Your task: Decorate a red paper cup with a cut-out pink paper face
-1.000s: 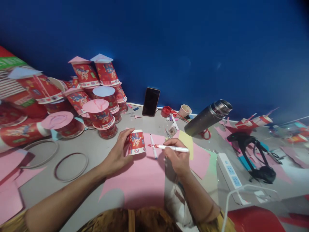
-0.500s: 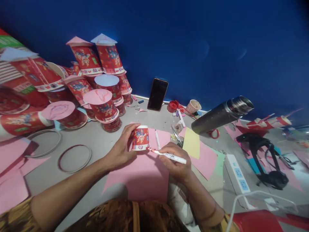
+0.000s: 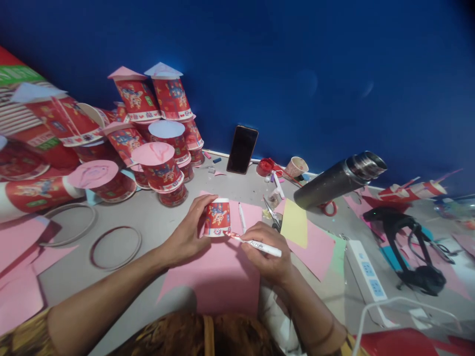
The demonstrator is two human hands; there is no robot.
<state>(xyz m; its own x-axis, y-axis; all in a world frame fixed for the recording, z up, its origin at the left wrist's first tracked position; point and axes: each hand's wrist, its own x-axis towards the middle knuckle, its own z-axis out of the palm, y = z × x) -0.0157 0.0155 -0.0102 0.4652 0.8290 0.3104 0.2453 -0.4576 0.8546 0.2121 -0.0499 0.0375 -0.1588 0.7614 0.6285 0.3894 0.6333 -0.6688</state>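
Observation:
A red printed paper cup (image 3: 217, 216) with a white patterned band along its lower edge is held by my left hand (image 3: 191, 225), fingers wrapped around its left side. In my right hand (image 3: 270, 253) is a white acrylic marker (image 3: 261, 246), its red tip touching or very near the band at the cup's lower right. Beneath both hands lies a sheet of pink paper (image 3: 218, 282). Just behind my right hand, a second white marker (image 3: 242, 217) rests on the pink sheet. Scissors (image 3: 273, 216) lie to its right.
Stacked red cups (image 3: 160, 168) with paper tops fill the left, near two rings (image 3: 116, 247). A phone (image 3: 242, 149) leans on the blue wall. To the right are a dark flask (image 3: 326, 183), yellow paper (image 3: 294, 222), a power strip (image 3: 365, 269) and a black headset-like frame (image 3: 408, 247).
The whole view has shifted slightly, so the scene sits a little lower. My left hand keeps hold of the cup, and the marker tip has moved slightly left along the band.

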